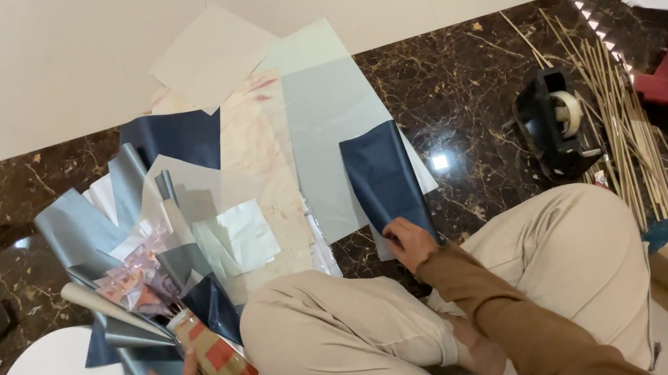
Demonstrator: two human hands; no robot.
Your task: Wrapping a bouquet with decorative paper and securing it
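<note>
right hand [408,241] pinching navy paper sheet [385,176], marble floor [461,100]

Dark navy sheet of wrapping paper [385,176] lies beside a pale mint sheet [322,102] and a cream sheet mottled with pink [261,163], on a dark brown marble floor veined in gold [459,83]; beige trousers [373,339], brown sleeve [498,304], black tape dispenser [556,121].

Dark brown veined marble floor [467,82] meets a plain cream wall [29,65], with a glossy light reflection
</note>
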